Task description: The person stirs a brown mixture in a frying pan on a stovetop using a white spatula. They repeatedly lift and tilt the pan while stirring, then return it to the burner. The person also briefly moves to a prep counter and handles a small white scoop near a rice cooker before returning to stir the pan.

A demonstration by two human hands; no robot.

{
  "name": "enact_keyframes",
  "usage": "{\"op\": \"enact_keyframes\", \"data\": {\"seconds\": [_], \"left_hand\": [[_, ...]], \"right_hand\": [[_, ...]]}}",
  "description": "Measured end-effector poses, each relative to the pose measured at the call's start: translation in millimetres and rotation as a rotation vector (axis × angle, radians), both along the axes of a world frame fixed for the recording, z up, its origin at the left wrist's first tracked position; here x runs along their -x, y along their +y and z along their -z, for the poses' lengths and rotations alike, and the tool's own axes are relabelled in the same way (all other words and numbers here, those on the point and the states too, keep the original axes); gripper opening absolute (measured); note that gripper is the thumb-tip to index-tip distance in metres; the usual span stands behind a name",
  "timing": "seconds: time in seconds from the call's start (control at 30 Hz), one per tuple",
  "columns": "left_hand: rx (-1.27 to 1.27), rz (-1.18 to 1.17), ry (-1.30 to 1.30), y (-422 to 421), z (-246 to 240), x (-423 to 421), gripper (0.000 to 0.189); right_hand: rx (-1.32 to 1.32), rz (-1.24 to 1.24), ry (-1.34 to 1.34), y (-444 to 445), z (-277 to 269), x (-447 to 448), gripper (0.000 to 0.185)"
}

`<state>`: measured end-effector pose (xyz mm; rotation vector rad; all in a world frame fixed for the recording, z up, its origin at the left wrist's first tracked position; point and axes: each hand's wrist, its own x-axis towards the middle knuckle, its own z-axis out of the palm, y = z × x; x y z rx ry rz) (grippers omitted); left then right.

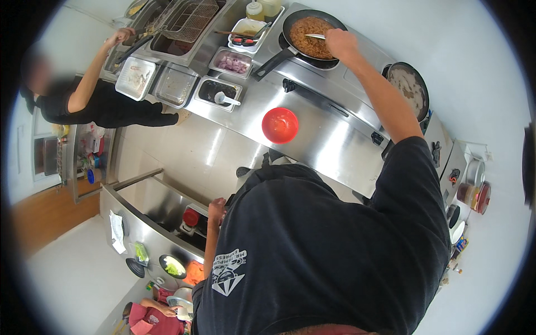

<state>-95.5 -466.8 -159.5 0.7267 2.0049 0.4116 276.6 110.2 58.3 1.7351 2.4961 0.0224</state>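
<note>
My right hand [342,44] is closed around a light-coloured utensil [315,36]. The utensil's far end rests in brown-orange chunky food [307,31], and its type is unclear. That food fills a black frying pan [292,23] on the burner, its handle [274,63] pointing toward the counter's front. My left hand [217,210] hangs low beside my hip, away from the stove, its fingers partly hidden. On the steel counter [331,138] before me stands a red bowl [280,125] with some residue inside. A second pan [408,86] at the right contains pale, whitish food.
Left of the stove are steel containers with chopped purplish onion [231,63] and a white scoop [226,99]. A co-worker [96,96] handles a fryer basket [190,21]. Behind my left side is another steel counter [142,226]; a person in red [153,314] works beyond it.
</note>
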Motion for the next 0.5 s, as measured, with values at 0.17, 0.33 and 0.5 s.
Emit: {"op": "enact_keyframes", "data": {"seconds": [0.17, 0.33, 0.5], "left_hand": [[0.020, -0.155, -0.074, -14.2, 13.6, 3.6, 0.033], [-0.076, 0.339, 0.128, -30.9, 29.9, 9.7, 0.037], [-0.031, 0.163, 0.049, -39.5, 38.9, 6.2, 0.037]], "right_hand": [[-0.014, -0.028, -0.074, -3.4, -8.7, -11.3, 0.022], [-0.048, -0.041, -0.090, -6.8, -18.7, -6.5, 0.022], [-0.047, -0.180, -0.089, -8.4, -19.8, 11.0, 0.024]]}}
